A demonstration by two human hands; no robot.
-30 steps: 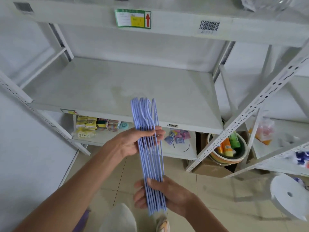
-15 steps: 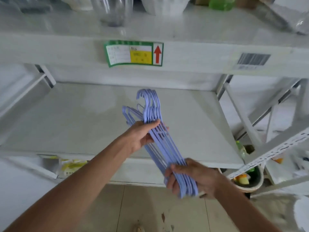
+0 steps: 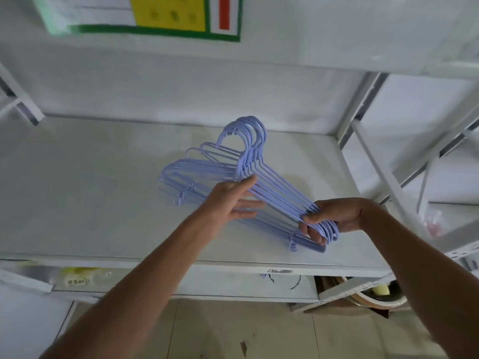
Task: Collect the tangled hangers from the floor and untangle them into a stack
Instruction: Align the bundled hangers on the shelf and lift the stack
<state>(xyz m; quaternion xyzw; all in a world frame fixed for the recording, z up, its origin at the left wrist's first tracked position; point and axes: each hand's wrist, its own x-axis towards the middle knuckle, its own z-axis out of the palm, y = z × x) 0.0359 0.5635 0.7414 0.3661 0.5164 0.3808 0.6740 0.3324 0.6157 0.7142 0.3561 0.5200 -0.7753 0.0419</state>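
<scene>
Lilac plastic hangers (image 3: pixel 272 193), nested stack above white metal shelf (image 3: pixel 90 203): your right hand (image 3: pixel 334 216) pinches one end, left hand (image 3: pixel 233 200) flat, fingers straight; loosen early and they could fan apart.

The green-bordered paper label with a yellow panel and a red stripe (image 3: pixel 145 19) on the upper shelf's front is cut off by the top edge and smeared; its print cannot be read. Both forearms run out of the bottom edge. The left hand (image 3: pixel 233 200) covers the middle of the stacked lilac plastic hangers (image 3: pixel 274 193), and whether they touch the white metal shelf board (image 3: pixel 90 203) cannot be told. Their number is lost where the bars overlap. The right hand (image 3: pixel 334 216) hides their right ends. The yellow packet (image 3: pixel 77 277) below is blurred, its writing unreadable. The round bowl (image 3: pixel 375 296) at lower right is mostly hidden behind the shelf frame.
</scene>
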